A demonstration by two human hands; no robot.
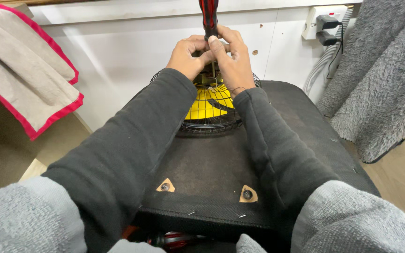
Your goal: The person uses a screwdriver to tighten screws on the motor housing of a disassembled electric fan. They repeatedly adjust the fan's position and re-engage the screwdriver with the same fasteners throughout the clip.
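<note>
On an upturned black seat base (pixel 202 164), both hands, left hand (pixel 187 57) and right hand (pixel 233 58), fingers pinching a red-and-black screwdriver (pixel 208 16), steady it upright over a light, likely fragile wire-caged yellow fan (pixel 209 105).

Screwdriver (pixel 208 16) handle top cut by upper edge; tip hidden behind hands; fan (pixel 209 105) rear hidden

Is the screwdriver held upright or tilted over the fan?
Upright: the screwdriver handle rises vertically above both hands, its shaft pointing down into the fan.

Red-black screwdriver (pixel 208 16) upright over yellow fan (pixel 209 105), caged, on black seat.
</note>
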